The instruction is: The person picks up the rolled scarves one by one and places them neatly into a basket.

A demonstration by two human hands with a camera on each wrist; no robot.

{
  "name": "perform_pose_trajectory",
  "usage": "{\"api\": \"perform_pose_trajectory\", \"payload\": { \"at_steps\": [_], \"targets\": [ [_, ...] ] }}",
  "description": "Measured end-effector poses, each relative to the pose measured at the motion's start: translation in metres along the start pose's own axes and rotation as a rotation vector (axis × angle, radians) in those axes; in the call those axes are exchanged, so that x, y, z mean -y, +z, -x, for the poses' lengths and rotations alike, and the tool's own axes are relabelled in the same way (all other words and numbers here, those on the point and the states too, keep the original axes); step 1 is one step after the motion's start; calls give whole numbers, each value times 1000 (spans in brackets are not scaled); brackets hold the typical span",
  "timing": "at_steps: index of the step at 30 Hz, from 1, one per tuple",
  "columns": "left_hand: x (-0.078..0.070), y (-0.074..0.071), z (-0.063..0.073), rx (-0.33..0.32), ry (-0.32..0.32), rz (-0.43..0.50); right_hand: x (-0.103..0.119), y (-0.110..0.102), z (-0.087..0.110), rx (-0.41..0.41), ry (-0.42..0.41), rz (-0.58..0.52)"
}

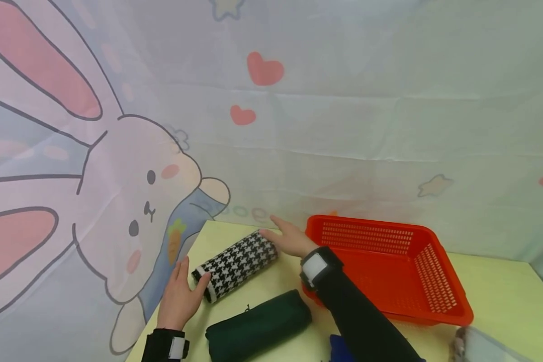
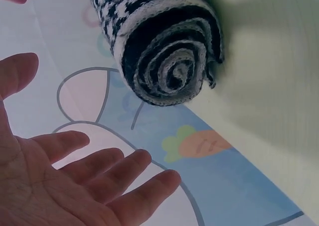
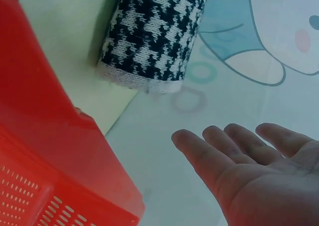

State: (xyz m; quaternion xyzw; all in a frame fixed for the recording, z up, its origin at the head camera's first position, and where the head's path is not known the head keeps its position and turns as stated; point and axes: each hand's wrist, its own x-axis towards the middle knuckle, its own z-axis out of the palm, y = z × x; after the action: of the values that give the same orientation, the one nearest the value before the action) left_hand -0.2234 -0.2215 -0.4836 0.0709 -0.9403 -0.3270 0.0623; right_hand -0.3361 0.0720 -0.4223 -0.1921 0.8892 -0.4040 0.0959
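Observation:
A rolled-up black-and-white houndstooth knit cloth (image 1: 237,264) lies slantwise on the table near its left corner. My left hand (image 1: 181,296) is beside the roll's near left end, thumb and fingers spread. In the left wrist view the spiral end of the knit roll (image 2: 172,61) faces that hand (image 2: 65,181), with a gap between them. At the far end, my right hand (image 1: 294,240) reaches over with its fingers extended. In the right wrist view the fingers of this hand (image 3: 254,161) are straight and apart from the roll's pale edge (image 3: 142,79).
A red plastic basket (image 1: 384,274) with perforated walls stands right of the roll, under my right forearm. Nearer me lies a dark green rolled cloth (image 1: 259,327). A blue item (image 1: 339,348) shows partly beneath my right sleeve. A pale, fuzzy-edged bundle (image 1: 484,346) sits at bottom right. A printed curtain (image 1: 344,125) hangs behind the table.

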Motion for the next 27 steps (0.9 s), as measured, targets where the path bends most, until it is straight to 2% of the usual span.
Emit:
{"api": "perform_pose_trajectory", "payload": {
  "at_steps": [6,14,27],
  "targets": [
    [1,2,-1,17,-30,-4,-3,0,-5,14,30,-81],
    [-1,5,-2,36,-48,-6,-12,1,-11,-3,135,-232],
    [1,10,-7,57,-69,1,-17,3,-21,-7,181,-257]
  ]
}}
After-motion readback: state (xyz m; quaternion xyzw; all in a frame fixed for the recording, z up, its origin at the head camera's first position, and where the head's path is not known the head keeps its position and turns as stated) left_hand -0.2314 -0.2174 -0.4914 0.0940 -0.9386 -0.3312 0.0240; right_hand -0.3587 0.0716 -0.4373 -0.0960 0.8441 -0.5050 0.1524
